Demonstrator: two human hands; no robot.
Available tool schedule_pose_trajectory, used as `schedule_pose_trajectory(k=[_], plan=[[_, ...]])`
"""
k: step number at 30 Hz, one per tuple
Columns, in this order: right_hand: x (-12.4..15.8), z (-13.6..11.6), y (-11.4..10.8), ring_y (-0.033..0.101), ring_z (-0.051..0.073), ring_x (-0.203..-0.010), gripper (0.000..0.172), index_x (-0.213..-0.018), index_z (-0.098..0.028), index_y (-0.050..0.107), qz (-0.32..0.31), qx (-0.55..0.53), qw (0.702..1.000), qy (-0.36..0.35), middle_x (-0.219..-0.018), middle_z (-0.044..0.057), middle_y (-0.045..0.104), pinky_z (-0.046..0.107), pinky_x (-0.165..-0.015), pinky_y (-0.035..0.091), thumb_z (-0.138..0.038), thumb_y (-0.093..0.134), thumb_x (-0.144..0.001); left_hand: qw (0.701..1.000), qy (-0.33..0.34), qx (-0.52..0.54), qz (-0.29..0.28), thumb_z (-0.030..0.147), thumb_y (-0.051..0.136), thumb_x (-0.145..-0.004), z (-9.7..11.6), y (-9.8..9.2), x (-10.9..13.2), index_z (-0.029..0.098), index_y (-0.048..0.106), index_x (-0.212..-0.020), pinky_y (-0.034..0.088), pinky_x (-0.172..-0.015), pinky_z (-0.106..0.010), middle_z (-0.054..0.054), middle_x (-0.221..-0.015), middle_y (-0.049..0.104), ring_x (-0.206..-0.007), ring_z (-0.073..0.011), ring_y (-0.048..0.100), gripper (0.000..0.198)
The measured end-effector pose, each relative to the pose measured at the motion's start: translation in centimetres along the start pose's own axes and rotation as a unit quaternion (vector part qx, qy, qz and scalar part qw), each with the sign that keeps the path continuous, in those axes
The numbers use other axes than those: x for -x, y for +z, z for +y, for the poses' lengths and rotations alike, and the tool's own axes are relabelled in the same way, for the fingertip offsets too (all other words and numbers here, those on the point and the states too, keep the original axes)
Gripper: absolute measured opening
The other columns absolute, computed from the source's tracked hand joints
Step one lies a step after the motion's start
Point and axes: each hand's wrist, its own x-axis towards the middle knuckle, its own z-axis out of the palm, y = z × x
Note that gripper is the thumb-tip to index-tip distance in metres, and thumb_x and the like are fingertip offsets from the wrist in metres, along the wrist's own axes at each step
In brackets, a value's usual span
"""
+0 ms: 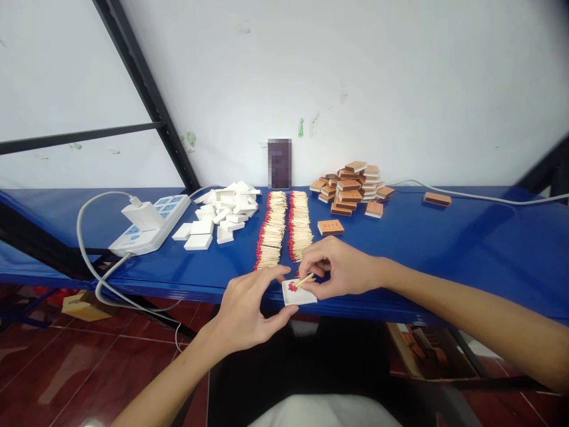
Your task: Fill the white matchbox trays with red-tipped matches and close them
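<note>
My left hand (251, 305) grips a small white matchbox tray (300, 296) by its left end, thumb below and fingers above, at the front edge of the blue shelf. Over that tray, my right hand (331, 270) pinches a small bunch of matches (306, 280), red heads pointing left and down into the tray. Just beyond my hands lie two long rows of matches, a left row (272, 228) and a right row (301, 225), their red heads to the left. A brown matchbox (331, 227) lies flat beyond my right hand.
White empty trays (226, 207) are heaped on the left, beside a power strip (155, 222) with a plugged-in charger and cable. Brown matchboxes (351, 187) are piled at the back right; a single matchbox (437, 199) lies farther right. A blurred dark rectangle (280, 164) stands against the wall.
</note>
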Motion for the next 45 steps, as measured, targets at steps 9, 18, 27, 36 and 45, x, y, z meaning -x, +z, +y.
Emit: schedule_pose_trajectory(k=[9, 18, 27, 36, 45], plan=[[0.0, 0.3, 0.6, 0.043, 0.007, -0.053, 0.005, -0.079, -0.016, 0.071, -0.03, 0.031, 0.999, -0.025, -0.059, -0.006, 0.045, 0.021, -0.054, 0.035, -0.02, 0.069, -0.077, 1.0, 0.017, 0.002, -0.005, 0.035, 0.067, -0.089, 0.4, -0.2, -0.6, 0.022, 0.062, -0.114, 0.058, -0.08, -0.029, -0.005, -0.103, 0.075, -0.088, -0.0188, 0.073, 0.028], [0.0, 0.2, 0.4, 0.04, 0.007, -0.052, 0.014, -0.084, -0.016, 0.076, -0.046, 0.026, 0.999, -0.013, -0.056, -0.006, 0.044, 0.022, -0.053, 0.034, -0.029, 0.071, -0.083, 0.999, 0.032, 0.011, -0.007, 0.033, 0.068, -0.09, 0.1, 0.1, -0.4, 0.021, 0.066, -0.111, 0.057, -0.079, -0.028, -0.006, -0.103, 0.073, -0.087, -0.0175, 0.071, 0.024], [-0.1, -0.1, 0.3, 0.044, 0.008, -0.055, 0.02, -0.086, -0.016, 0.079, -0.079, 0.031, 0.996, -0.011, -0.06, -0.002, 0.06, 0.022, -0.056, 0.035, -0.032, 0.068, -0.089, 0.999, 0.038, 0.002, -0.006, 0.031, 0.068, -0.09, 0.1, 0.1, -0.3, 0.022, 0.069, -0.107, 0.056, -0.078, -0.028, -0.005, -0.103, 0.072, -0.088, -0.0172, 0.071, 0.019], [0.1, 0.2, 0.2, 0.038, 0.006, -0.048, 0.022, -0.082, -0.014, 0.079, -0.077, 0.032, 0.996, 0.011, -0.054, -0.003, 0.055, 0.021, -0.051, 0.032, -0.029, 0.064, -0.088, 0.999, 0.047, -0.013, -0.009, 0.032, 0.067, -0.091, -0.2, 0.1, -0.2, 0.023, 0.071, -0.104, 0.055, -0.075, -0.028, -0.005, -0.104, 0.07, -0.086, -0.0173, 0.07, 0.016], [0.3, 0.5, -0.8, 0.043, 0.007, -0.049, 0.016, -0.077, -0.014, 0.071, -0.018, 0.087, 0.996, -0.005, -0.054, -0.005, 0.049, 0.021, -0.053, 0.034, -0.021, 0.06, -0.086, 0.995, 0.071, -0.063, -0.01, 0.03, 0.062, -0.095, -0.5, 0.1, 0.2, 0.028, 0.071, -0.112, 0.054, -0.07, -0.03, -0.007, -0.112, 0.067, -0.082, -0.0175, 0.069, 0.02]])
